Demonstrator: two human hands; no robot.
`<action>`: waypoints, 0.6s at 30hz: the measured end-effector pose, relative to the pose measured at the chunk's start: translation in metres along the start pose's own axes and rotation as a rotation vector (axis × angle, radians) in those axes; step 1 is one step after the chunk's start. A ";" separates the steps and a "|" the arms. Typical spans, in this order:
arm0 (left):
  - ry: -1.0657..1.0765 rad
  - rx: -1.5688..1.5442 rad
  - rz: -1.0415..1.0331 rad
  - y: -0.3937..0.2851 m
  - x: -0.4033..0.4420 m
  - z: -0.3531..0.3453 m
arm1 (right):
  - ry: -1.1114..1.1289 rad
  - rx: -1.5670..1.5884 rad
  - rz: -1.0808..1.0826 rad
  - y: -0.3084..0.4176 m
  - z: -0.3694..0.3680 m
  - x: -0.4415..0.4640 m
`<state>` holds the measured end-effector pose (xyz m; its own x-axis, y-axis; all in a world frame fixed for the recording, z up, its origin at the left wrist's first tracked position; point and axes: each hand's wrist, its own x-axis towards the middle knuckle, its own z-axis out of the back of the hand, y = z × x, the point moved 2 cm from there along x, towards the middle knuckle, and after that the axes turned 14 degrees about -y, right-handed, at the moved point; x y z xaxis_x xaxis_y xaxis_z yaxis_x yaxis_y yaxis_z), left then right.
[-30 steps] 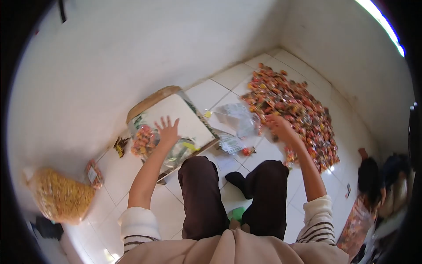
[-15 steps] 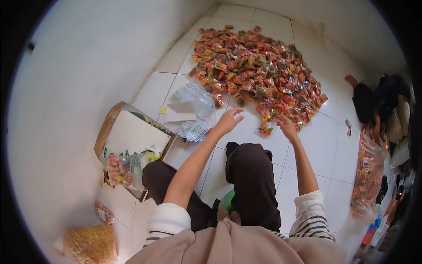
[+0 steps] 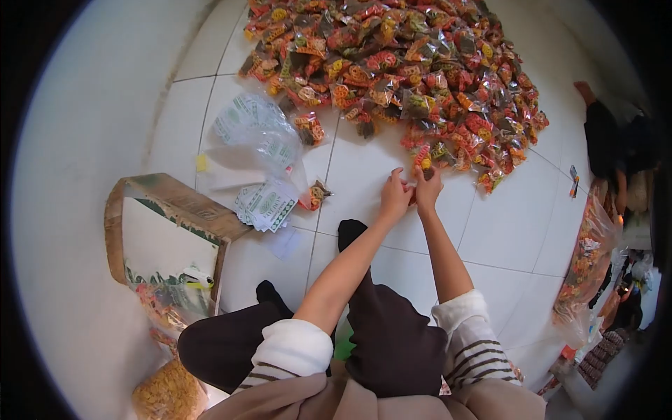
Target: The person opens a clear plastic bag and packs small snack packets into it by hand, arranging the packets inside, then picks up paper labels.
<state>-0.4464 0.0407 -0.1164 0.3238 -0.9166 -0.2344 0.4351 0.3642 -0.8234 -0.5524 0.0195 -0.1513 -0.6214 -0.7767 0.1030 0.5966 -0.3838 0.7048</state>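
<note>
Snack packets: small clear packets with red, yellow and dark contents, heaped loose on the tiled floor beyond the person's hands.
Left hand: just beside the right hand, fingers partly bent and a little apart; whether they pinch anything, I cannot tell.
Right hand: fingers curled at a packet on the heap's near edge, apparently touching it; a firm pinch cannot be made out.
Clear bag: against the cardboard box, with red-orange contents, seemingly a smaller portion already bagged.
Long bag: far right, below another person, also with red-orange contents and apparently bagged.
Loose heap: by judgement the larger share, not yet bagged; one stray packet lies beside the cards.
Printed cards: green and white, fanned on the floor; use not yet apparent.
</note>
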 end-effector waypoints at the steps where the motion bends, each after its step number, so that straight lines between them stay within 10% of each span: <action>1: 0.011 -0.056 0.071 0.001 0.001 -0.004 | 0.008 -0.013 -0.006 0.001 -0.002 -0.002; 9: -0.027 -0.303 0.279 0.008 0.009 0.062 | 0.361 0.412 -0.518 0.054 0.055 -0.007; 18: -0.086 -1.103 0.312 -0.074 -0.021 0.181 | 0.682 0.854 -0.349 0.172 0.122 -0.037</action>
<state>-0.3338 0.0630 0.0431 0.3627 -0.7822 -0.5065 -0.6332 0.1920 -0.7498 -0.4887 0.0431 0.0523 -0.1254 -0.9034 -0.4101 -0.2553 -0.3700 0.8933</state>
